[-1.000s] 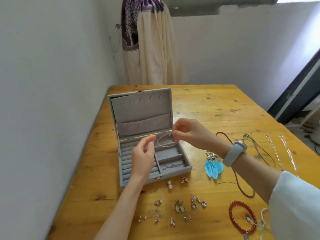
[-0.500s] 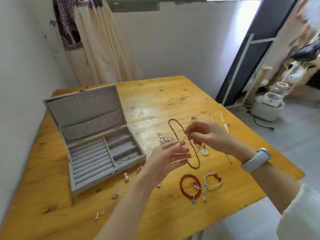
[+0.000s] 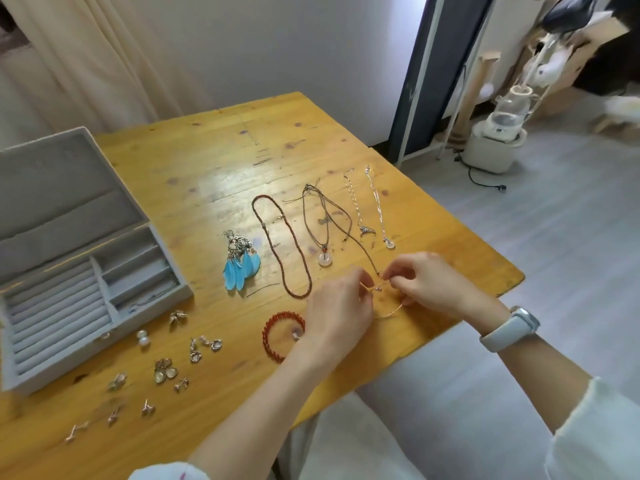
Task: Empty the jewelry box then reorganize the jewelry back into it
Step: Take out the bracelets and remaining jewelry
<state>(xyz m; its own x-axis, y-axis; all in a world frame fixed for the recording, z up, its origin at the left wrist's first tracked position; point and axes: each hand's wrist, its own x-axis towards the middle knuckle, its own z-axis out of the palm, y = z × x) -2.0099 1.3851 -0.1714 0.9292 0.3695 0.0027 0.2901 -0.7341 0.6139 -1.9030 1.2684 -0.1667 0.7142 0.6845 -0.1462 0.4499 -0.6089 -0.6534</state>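
Hands both on a thin gold bangle (image 3: 388, 303), low over the table (image 3: 214, 161) near its front-right edge. Left hand (image 3: 337, 311) pinches one end, right hand (image 3: 424, 284) pinches the other beside a small clasp (exact fingertip contact too small to confirm). Long axis of the bangle runs roughly left-right between the two hands, so either can let go first. Jewelry box (image 3: 79, 271) sits open well to the left, nearly emptied; one fine chain is visible in a right-hand compartment. Red bead bracelet (image 3: 278, 336) lies just beside the left wrist. My read: this piece is being laid down, emptying step. Left hand is nearer the box for the next fetch.
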